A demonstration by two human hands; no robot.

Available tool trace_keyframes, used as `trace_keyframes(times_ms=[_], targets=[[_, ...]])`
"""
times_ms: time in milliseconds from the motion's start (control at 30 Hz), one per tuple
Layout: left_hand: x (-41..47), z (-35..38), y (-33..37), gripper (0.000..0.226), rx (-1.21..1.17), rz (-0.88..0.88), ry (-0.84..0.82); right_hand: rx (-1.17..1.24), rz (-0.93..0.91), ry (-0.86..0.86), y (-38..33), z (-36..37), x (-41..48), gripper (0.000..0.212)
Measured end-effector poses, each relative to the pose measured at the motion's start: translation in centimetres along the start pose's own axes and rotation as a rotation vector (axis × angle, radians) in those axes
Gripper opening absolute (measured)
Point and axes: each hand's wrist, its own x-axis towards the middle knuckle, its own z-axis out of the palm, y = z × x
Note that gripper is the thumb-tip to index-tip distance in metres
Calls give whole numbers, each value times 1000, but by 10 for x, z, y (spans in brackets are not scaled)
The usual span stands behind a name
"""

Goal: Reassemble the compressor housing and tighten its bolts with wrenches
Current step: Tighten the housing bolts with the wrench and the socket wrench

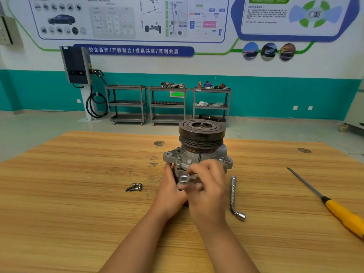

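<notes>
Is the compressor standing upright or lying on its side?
Upright. The compressor stands on the table, its pulley on top, facing up.

Type of premises: vehicle-technology training workshop.
Wall, 12 o'clock: printed boards point(128, 16) showing car, chassis and circuit diagrams; blue banner point(134, 50) in Chinese characters beneath.
Wall, 10 o'clock: grey charging unit point(75, 65) with looped black cable point(97, 116).
Floor, 12 o'clock: three grey metal trolleys point(168, 104) in a row, loose parts on two tops.
Bench, 6 o'clock: scarred wooden top point(69, 203) carrying a compressor point(199, 146), loose bolts point(135, 187) and a socket wrench point(235, 198); yellow-handled tool point(342, 213) at 3 o'clock.
</notes>
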Motion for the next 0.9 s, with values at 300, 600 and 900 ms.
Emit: trace_keyframes(times_ms=[300,600,900], targets=[[-4,-3,2,80,-151,-35,69,933,512,131,9,-48,66,65],[-3,-2,1,82,-168,-43,55,1249,1075,53,74,-63,88,72],[-3,-2,1,79,-163,-48,60,1299,1040,228,76,-66,60,74]])
